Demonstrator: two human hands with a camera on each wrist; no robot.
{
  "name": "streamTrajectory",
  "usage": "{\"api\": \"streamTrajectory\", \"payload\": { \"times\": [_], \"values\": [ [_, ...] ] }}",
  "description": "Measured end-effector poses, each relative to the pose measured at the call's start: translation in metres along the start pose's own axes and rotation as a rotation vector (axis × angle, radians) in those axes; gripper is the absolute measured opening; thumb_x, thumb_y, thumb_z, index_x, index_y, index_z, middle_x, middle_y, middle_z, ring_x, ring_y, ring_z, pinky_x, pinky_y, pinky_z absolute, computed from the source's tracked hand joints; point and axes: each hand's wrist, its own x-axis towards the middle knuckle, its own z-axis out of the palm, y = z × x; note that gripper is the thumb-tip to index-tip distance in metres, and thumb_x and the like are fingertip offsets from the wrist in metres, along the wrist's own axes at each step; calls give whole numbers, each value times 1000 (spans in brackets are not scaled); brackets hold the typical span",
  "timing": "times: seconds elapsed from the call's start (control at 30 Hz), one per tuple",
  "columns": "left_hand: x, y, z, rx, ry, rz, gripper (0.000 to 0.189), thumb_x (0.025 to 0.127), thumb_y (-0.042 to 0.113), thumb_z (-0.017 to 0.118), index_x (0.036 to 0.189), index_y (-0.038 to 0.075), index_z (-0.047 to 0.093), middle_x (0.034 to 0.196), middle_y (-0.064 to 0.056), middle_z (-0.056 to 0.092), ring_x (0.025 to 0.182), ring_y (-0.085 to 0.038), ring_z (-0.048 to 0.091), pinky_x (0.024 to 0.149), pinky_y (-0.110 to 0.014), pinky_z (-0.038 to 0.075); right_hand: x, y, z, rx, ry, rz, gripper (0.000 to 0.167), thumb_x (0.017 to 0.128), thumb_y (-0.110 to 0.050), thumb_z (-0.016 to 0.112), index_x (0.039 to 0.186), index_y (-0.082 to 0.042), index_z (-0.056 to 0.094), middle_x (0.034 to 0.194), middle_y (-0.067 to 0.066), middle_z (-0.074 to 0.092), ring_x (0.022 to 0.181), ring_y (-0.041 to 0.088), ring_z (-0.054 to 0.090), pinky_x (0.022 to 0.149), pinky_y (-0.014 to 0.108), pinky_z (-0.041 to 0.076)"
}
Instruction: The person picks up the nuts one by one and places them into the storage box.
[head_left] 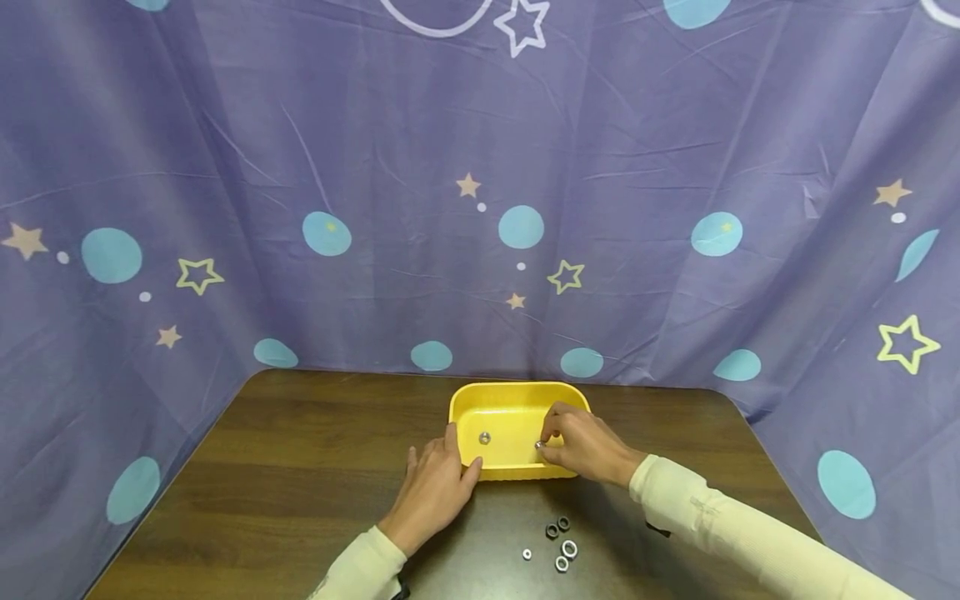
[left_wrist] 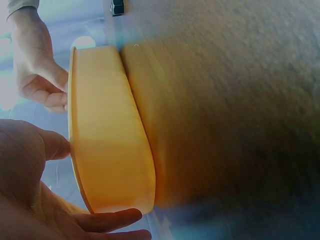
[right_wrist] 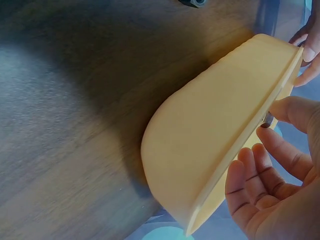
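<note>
A yellow plastic bin (head_left: 517,473) stands on the table. My right hand (head_left: 588,446) is over the bin's right part and pinches a small metal nut (right_wrist: 268,120) between thumb and index finger; the other fingers curl loosely. My left hand (head_left: 431,492) is at the bin's front left corner. Its thumb touches the rim, and its extended fingers lie along the side wall, as the left wrist view shows. Another silver nut (head_left: 484,437) lies on the bin's floor, to the left.
In front of the bin, two dark nuts (head_left: 552,531), two larger silver nuts (head_left: 569,549) and a smaller silver one (head_left: 527,554) lie on the brown wooden table (head_left: 315,467). A purple patterned curtain (head_left: 420,283) hangs behind the table and along both sides.
</note>
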Motion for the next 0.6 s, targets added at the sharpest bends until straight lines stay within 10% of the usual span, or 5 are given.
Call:
{"api": "streamTrajectory", "payload": {
  "times": [0.6],
  "values": [
    [-1, -1, -2, 7, 7, 16, 69, 105, 33, 76, 150, -12, 49, 126, -30, 73, 121, -46, 70, 110, -86, 38, 24, -3, 13, 3, -47, 13, 12, 90, -20, 92, 90, -12, 83, 97, -5, 66, 85, 10, 62, 74, 30, 56]
  ]
}}
